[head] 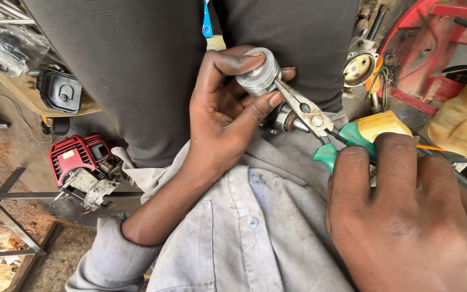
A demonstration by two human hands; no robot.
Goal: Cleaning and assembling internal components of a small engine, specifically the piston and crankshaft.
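Note:
My left hand (pixel 224 111) grips a small silver piston (pixel 259 75) with ring grooves, held above my lap between thumb and fingers. A metal part (pixel 283 120) hangs below the piston, mostly hidden by my thumb. My right hand (pixel 406 211) holds needle-nose pliers (pixel 305 108) by their green and yellow handles (pixel 363 138). The plier tips touch the piston's side near my left thumb. I wear a grey work shirt (pixel 244 232) and dark trousers.
A small red engine (pixel 82 165) lies on the ground at left, with a black engine cover (pixel 59 92) on a board behind it. A carburettor-like part (pixel 359 67) and red machine frame (pixel 433 48) sit at upper right. A yellowish tank (pixel 463 116) is at right.

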